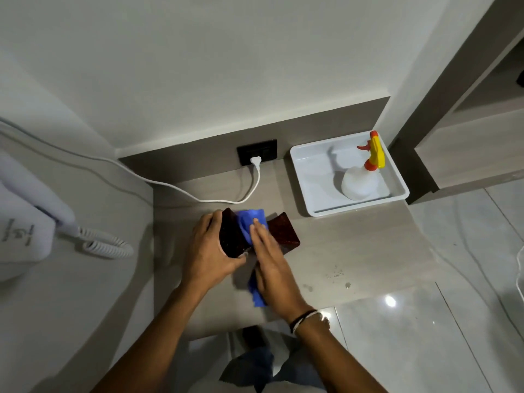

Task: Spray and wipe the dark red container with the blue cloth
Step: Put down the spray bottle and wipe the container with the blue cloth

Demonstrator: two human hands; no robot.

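Note:
The dark red container sits on the low grey-brown shelf in the middle of the view. My left hand grips its near-left wall and tilts it. My right hand lies flat over the blue cloth, pressing it into the container's inside; a tail of the cloth hangs out below my palm. The spray bottle, white with a yellow and orange trigger head, stands apart in the white tray at the back right.
A white cable runs from a plug in the black wall socket across the shelf's back. A white wall phone with a coiled cord hangs on the left. Water drops speckle the shelf on the right. Glossy floor tiles lie beyond.

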